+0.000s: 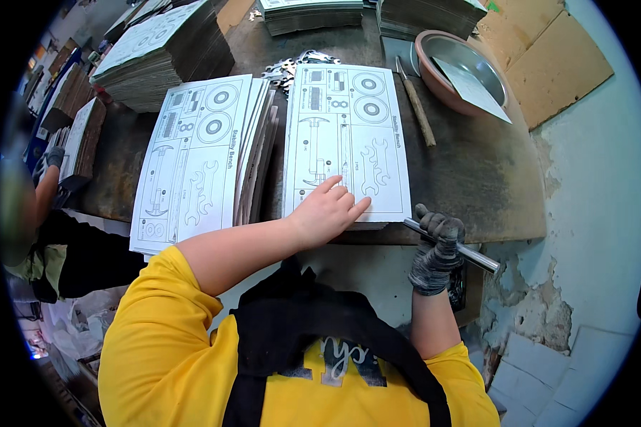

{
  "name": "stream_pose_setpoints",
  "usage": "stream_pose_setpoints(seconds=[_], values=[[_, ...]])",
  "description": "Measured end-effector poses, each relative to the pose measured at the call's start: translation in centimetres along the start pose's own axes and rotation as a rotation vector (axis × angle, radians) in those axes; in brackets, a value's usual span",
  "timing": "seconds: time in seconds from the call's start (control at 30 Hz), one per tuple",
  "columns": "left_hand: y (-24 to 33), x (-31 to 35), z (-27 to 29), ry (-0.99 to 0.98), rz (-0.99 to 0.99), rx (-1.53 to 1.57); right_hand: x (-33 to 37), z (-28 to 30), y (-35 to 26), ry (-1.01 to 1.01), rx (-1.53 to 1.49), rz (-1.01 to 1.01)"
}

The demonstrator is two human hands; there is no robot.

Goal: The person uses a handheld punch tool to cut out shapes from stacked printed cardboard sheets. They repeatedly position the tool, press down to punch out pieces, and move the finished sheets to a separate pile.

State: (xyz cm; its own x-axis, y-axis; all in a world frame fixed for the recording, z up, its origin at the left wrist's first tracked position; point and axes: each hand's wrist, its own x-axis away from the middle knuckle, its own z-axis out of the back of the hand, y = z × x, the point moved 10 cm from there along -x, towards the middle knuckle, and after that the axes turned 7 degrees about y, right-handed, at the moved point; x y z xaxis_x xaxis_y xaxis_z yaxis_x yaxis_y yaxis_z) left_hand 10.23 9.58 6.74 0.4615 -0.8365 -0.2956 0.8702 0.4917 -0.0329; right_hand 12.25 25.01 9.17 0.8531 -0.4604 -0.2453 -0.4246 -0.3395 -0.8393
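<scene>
My bare left hand [332, 211] rests on a printed white sheet [356, 142] atop a stack, near its lower edge, fingers partly spread and holding nothing. Line drawings of wrenches, a hammer and round plates cover that sheet. My right hand [438, 245], in a grey knitted glove, is closed around a shiny metal rod [481, 257], just off the stack's lower right corner. The rod slants down to the right. To the left stands a second stack of similar printed sheets [192, 153], its layers uneven along the right side.
Metal wrench-shaped pieces [285, 70] lie behind the stacks. A wooden-handled tool [416, 107] and a pinkish bowl [434, 78] holding a white sheet are at right. Taller stacks [171, 60] stand at the back left. A co-worker's gloved hand [54, 156] is at far left. A wall [591, 199] borders the right.
</scene>
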Motion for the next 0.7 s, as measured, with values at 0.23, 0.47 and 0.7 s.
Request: stream_pose_setpoints(seconds=[0.23,0.47,0.7], values=[[-0.6,-0.2,1.7,0.044,0.075,-0.006,-1.0,0.0,-2.7,-0.059,-0.046,0.162],[1.4,-0.2,0.0,0.094,0.014,-0.111,-1.6,-1.0,-2.8,-0.052,-0.067,0.142],[-0.2,-1.1,7.2,0.148,0.097,-0.125,-2.7,0.6,-3.9,-0.050,-0.070,0.208]])
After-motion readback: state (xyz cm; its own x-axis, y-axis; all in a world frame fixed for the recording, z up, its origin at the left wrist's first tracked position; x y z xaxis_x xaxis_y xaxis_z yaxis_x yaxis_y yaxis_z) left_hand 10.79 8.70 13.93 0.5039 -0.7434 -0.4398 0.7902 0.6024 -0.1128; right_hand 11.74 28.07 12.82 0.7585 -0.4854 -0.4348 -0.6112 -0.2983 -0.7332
